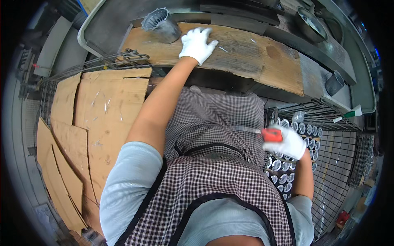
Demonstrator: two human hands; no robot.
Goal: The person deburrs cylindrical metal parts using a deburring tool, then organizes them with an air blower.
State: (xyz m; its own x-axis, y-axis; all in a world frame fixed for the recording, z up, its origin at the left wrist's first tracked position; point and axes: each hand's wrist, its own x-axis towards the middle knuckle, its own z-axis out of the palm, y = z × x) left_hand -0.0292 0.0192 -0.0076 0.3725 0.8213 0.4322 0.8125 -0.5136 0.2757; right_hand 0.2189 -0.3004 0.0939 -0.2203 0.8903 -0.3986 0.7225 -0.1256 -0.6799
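My left hand (197, 44), in a white glove, lies with its fingers apart on a cardboard sheet (246, 53) that covers the bench. Just left of it, a grey cup-shaped part (162, 26) with a toothed rim leans on its side; whether the glove touches it I cannot tell. In my right hand (291, 143), also gloved, is a red-handled knife (271, 135). Its narrow blade points left across my apron (221, 119), a little blurred.
At my right, a wire basket (334, 164) holds rows of round silver-ended parts (283, 179). Cardboard pieces (111, 98) line another wire basket on the left. A second grey cup (334, 83) and a metal bowl (312, 24) stand at the bench's right.
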